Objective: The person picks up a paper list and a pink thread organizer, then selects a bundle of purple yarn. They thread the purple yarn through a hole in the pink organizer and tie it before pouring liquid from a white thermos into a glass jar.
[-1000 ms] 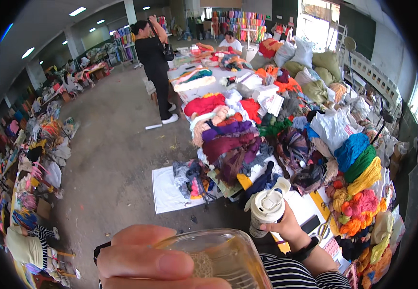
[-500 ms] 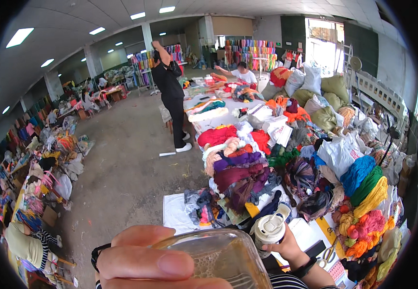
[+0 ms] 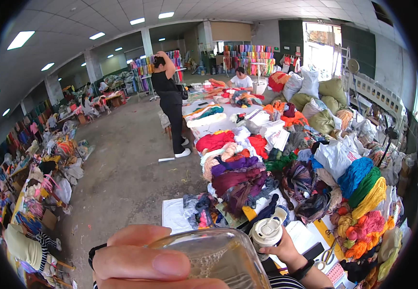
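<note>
Close in front of me, my left hand (image 3: 141, 262) is wrapped round a clear bottle (image 3: 218, 253) with pale yellowish liquid and bubbles in it. Its rounded end points away from me and its near part runs out of view. To its right, my right hand (image 3: 288, 253) grips a white flip-top bottle lid (image 3: 268, 228) with a darker lower part. The small flap of that lid stands up. Below the right hand lies a white tabletop with a pair of scissors (image 3: 325, 257) and a dark flat phone-like object (image 3: 313, 251).
Heaps of purple and red fabric (image 3: 240, 176) cover the long table ahead. Blue, green and yellow yarn hanks (image 3: 370, 192) lie at the right. A person in black (image 3: 172, 101) stands beside the table; another in white (image 3: 241, 82) sits beyond. Sacks (image 3: 331, 91) are piled at the back right.
Both my hands keep their holds, with the bottle shifting only slightly. The standing person's head has turned and their raised arm now bends down to it. The seated person's arm has lowered.
</note>
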Tool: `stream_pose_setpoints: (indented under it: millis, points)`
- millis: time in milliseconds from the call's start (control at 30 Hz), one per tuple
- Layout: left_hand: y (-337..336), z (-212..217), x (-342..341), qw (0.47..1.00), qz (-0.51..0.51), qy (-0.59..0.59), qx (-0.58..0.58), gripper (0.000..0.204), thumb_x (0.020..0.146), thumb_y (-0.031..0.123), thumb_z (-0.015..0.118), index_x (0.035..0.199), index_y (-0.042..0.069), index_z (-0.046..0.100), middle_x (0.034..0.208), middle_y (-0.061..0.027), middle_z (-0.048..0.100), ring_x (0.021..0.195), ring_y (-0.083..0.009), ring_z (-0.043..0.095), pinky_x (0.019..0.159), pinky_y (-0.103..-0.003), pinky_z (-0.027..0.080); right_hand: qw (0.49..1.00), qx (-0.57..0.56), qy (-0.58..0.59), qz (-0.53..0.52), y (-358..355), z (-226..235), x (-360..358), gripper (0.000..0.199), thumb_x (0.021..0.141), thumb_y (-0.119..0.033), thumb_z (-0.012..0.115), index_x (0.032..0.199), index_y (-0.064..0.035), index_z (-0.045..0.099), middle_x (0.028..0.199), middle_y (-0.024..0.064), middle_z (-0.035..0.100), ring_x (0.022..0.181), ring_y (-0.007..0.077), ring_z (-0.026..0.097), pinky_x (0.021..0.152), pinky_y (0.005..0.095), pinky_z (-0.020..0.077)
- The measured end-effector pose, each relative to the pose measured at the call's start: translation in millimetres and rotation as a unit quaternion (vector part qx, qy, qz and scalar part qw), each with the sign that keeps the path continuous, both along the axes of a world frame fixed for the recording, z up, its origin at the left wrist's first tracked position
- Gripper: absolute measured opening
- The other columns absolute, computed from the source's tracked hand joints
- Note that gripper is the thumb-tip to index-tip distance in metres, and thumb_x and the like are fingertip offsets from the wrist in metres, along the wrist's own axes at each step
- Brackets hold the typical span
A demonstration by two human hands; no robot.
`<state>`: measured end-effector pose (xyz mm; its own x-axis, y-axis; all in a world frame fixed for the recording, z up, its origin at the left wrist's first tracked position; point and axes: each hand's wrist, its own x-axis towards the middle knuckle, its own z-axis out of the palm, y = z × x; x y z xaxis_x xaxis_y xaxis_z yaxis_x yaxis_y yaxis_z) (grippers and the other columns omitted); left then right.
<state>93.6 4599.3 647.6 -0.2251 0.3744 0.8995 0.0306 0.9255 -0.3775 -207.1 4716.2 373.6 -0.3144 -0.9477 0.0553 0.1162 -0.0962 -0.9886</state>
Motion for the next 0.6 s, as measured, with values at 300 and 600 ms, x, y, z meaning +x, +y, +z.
stream_pose_setpoints:
  millis: [300, 600]
  points:
    - [-4, 2, 0, 0.997, -0.073, -0.017, -0.022, 0.104, 0.068, 0.027, 0.094, 0.152, 0.018, 0.034, 0.133, -0.0094, 0.059, 0.122, -0.0219, 0.057, 0.109, -0.036, 0.049, 1.000, 0.002, -0.005, -0.010, 12, 6, 4, 0.095, 0.065, -0.008, 0.095, 0.144, -0.0013, 0.042, 0.132, 0.0075, 0.061, 0.126, 0.0206, 0.057, 0.112, 0.0369, 0.0397]
    - [25, 17, -9, 0.998, -0.068, 0.004, 0.000, 0.098, 0.072, 0.027, 0.092, 0.151, 0.021, 0.036, 0.129, -0.0083, 0.060, 0.120, -0.0236, 0.058, 0.108, -0.038, 0.049, 1.000, -0.001, -0.007, -0.010, 22, 4, 4, 0.095, 0.064, -0.008, 0.095, 0.143, -0.0023, 0.043, 0.131, 0.0069, 0.061, 0.125, 0.0205, 0.057, 0.112, 0.0368, 0.0399]
